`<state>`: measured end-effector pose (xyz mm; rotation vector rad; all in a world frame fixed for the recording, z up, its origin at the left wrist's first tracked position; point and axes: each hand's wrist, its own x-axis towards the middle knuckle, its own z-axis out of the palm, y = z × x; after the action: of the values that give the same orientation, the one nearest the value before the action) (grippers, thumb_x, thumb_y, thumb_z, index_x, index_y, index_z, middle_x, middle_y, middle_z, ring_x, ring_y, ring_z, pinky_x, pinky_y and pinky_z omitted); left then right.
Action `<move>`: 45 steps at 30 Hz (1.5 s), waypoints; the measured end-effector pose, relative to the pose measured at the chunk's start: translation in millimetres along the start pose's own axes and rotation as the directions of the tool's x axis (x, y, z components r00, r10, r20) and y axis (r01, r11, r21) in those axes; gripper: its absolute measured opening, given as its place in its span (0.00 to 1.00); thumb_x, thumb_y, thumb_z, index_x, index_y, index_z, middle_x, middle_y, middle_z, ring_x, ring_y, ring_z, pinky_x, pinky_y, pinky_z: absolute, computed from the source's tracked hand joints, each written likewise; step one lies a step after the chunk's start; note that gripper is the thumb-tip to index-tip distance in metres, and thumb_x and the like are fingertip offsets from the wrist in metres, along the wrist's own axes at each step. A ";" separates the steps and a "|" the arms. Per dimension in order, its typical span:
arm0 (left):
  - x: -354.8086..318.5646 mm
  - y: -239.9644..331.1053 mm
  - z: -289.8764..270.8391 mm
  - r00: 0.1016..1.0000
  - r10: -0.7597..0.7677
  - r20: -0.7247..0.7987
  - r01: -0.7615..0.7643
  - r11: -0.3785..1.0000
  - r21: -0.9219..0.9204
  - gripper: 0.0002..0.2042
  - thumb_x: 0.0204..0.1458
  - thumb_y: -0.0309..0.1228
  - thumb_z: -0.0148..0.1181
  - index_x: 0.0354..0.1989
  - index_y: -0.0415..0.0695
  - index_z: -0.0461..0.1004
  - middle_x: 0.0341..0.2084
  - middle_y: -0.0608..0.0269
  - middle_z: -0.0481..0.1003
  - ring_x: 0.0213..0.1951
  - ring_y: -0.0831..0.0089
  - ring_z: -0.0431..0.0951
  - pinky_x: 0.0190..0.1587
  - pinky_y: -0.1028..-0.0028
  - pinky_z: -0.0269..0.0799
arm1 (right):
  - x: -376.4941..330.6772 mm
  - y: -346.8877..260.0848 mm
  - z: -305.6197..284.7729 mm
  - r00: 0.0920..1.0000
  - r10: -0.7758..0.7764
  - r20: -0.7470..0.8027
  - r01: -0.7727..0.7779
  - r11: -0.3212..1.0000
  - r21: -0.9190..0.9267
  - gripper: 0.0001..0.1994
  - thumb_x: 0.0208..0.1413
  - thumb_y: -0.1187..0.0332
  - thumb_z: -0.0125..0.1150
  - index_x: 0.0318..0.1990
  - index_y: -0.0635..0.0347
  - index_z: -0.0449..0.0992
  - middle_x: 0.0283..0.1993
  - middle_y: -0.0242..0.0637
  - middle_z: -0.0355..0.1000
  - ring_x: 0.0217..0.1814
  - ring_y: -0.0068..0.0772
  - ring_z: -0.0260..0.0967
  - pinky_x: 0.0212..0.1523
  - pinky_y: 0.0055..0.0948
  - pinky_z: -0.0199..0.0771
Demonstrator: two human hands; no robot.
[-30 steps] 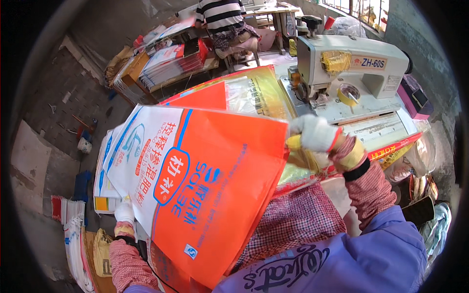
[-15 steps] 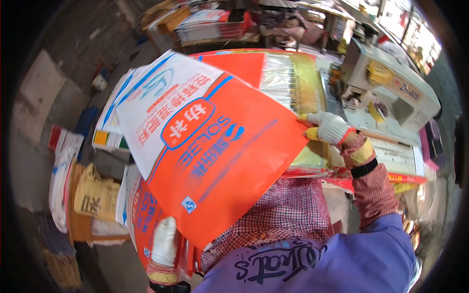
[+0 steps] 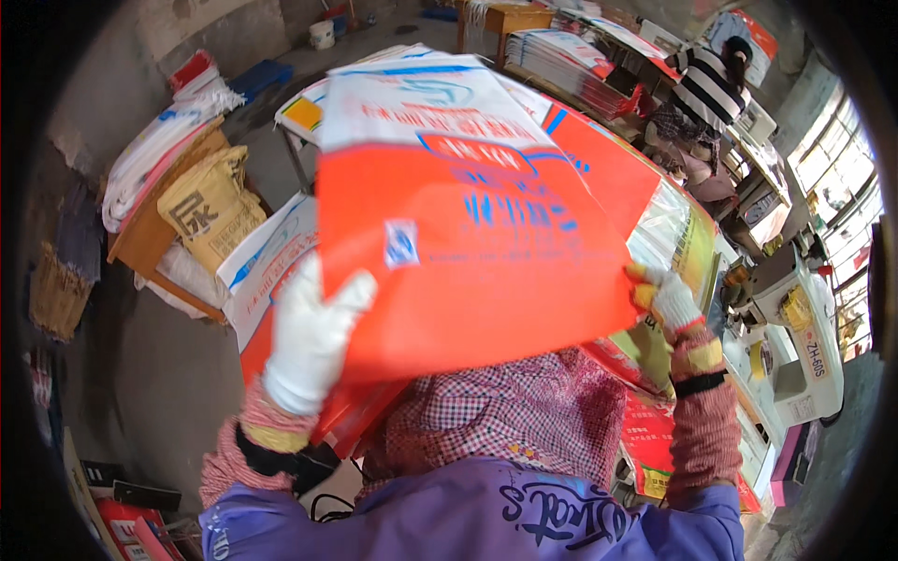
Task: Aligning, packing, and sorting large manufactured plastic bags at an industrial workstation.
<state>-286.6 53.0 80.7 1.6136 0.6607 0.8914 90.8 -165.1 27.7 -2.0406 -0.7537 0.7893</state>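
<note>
A flat woven sack (image 3: 468,309), orange-red below and white above with blue print, is held up across the front of me, blurred by motion. My right hand (image 3: 672,301), in a white glove with yellow fingertips, pinches the sack's lower right corner. At the sack's left edge is my left hand (image 3: 313,341), in a white glove, its fingers stretched and the thumb spread over the sack's front. Beneath and behind lie more orange and white sacks (image 3: 608,168) on the table. Another such sack (image 3: 267,266) hangs low at my left.
A sewing machine (image 3: 803,346) stands at the right, beside a yellow and clear plastic sack (image 3: 687,229). To the left, a wooden stand (image 3: 178,182) carries folded white sacks, with a yellow sack (image 3: 210,206) against it. At the far right a person (image 3: 706,89) in stripes sits by stacked sacks (image 3: 561,56).
My left hand has risen from low beside the sack to its left edge. The sack has turned more upright, its right corner still in my right hand. The view has swung to the right.
</note>
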 end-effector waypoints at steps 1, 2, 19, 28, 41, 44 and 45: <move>4.3 10.1 -13.0 1.000 0.011 0.001 -0.010 0.985 -0.170 0.18 0.55 0.26 0.52 0.53 0.36 0.65 0.44 0.61 0.73 0.42 0.76 0.73 0.46 0.75 0.69 | 11.3 -17.1 10.7 0.999 -0.034 0.011 0.034 0.999 -0.042 0.23 0.48 0.77 0.56 0.55 0.68 0.69 0.38 0.27 0.70 0.34 0.18 0.66 0.31 0.18 0.68; 8.6 17.4 -28.9 0.994 0.024 -0.106 -0.032 0.997 -0.073 0.16 0.55 0.27 0.53 0.53 0.37 0.66 0.43 0.62 0.73 0.41 0.77 0.73 0.45 0.75 0.70 | 24.9 -37.9 21.9 0.982 -0.172 0.073 0.173 0.985 -0.012 0.23 0.48 0.75 0.56 0.54 0.69 0.69 0.36 0.26 0.70 0.32 0.18 0.65 0.29 0.18 0.67; -174.0 -172.3 -106.2 0.563 -0.759 -0.326 0.746 0.637 -0.195 0.20 0.59 0.45 0.46 0.44 0.39 0.69 0.35 0.59 0.72 0.37 0.73 0.73 0.37 0.70 0.71 | 99.3 -68.2 301.8 0.913 -0.341 0.222 0.325 0.283 -0.902 0.12 0.60 0.63 0.45 0.36 0.56 0.76 0.33 0.42 0.76 0.34 0.43 0.76 0.27 0.42 0.75; -177.4 -200.3 -75.1 0.671 -0.720 -0.178 0.421 0.172 0.891 0.25 0.60 0.49 0.36 0.31 0.40 0.74 0.30 0.46 0.76 0.35 0.49 0.77 0.38 0.55 0.71 | 135.5 63.3 309.2 0.974 -0.215 -0.077 0.088 0.665 -0.741 0.15 0.57 0.56 0.49 0.38 0.57 0.76 0.31 0.48 0.73 0.35 0.54 0.72 0.39 0.49 0.71; 21.0 -113.2 -5.1 0.373 -0.822 0.431 -0.623 0.123 0.773 0.12 0.44 0.43 0.57 0.27 0.47 0.79 0.26 0.53 0.78 0.33 0.55 0.78 0.35 0.59 0.73 | 48.6 52.1 249.2 0.698 -0.680 -0.222 0.463 0.667 -0.584 0.18 0.62 0.63 0.41 0.56 0.61 0.66 0.54 0.48 0.68 0.57 0.46 0.65 0.60 0.40 0.62; 64.6 -79.1 62.2 0.456 -0.508 0.730 -0.607 0.423 0.673 0.17 0.49 0.44 0.53 0.22 0.43 0.73 0.23 0.51 0.74 0.30 0.51 0.75 0.33 0.56 0.70 | 11.7 41.2 229.2 0.969 -0.245 0.031 0.228 0.838 -0.496 0.19 0.58 0.67 0.42 0.57 0.58 0.65 0.55 0.47 0.66 0.58 0.44 0.64 0.58 0.39 0.63; 74.9 -72.1 90.6 0.465 -0.346 0.815 -0.632 0.515 0.579 0.16 0.51 0.43 0.52 0.22 0.43 0.72 0.22 0.51 0.73 0.30 0.51 0.74 0.33 0.56 0.69 | 2.5 37.7 223.8 0.983 -0.163 0.087 0.185 0.847 -0.498 0.20 0.57 0.68 0.42 0.57 0.56 0.65 0.56 0.44 0.66 0.58 0.43 0.64 0.57 0.39 0.64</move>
<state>-166.9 79.2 17.4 2.7647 0.0792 -0.4501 -65.4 -78.5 -112.2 -2.3720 -1.2587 0.5668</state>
